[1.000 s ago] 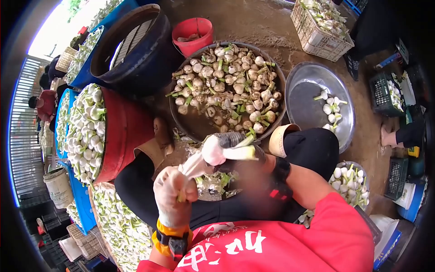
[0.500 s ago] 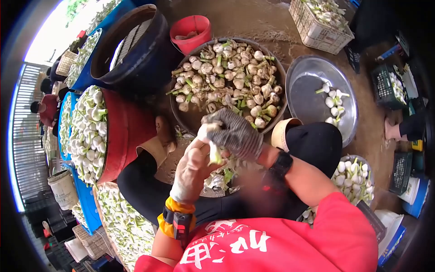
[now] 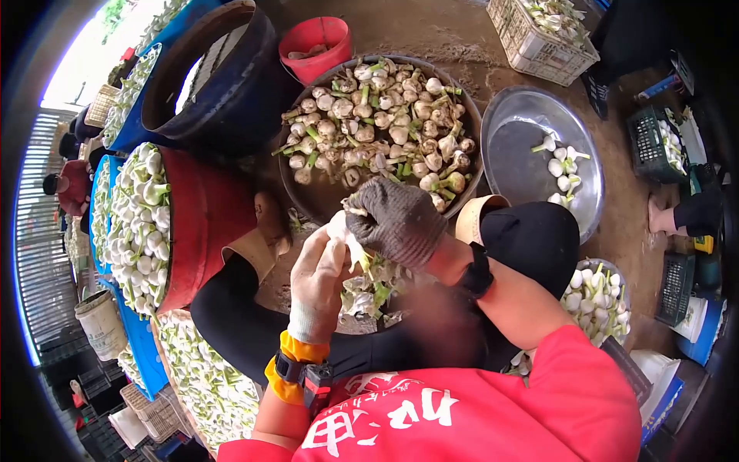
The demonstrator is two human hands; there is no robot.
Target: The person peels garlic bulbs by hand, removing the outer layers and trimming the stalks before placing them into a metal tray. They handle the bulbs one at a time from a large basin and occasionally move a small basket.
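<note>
A white garlic bulb with a pale green stem is held in front of my knees. My left hand, in a pale glove, pinches it with the fingertips. Closed against the top of the same bulb is my right hand, in a dark grey ribbed glove; its palm side is hidden, and a small pale scrap shows at its fingers. Just beyond the hands lies a wide basin of dirty, unpeeled garlic bulbs. Beneath the hands, peelings are heaped between my legs.
A metal basin with several cleaned bulbs stands to the right. At left, a red tub brims with white garlic beside a dark blue drum. A red bucket and a plastic crate sit farther back. Another person's leg shows at far right.
My right hand has rolled over the bulb, showing more of the back of its glove. My left hand has shifted slightly, still pinching the bulb. The whole view has moved a little.
</note>
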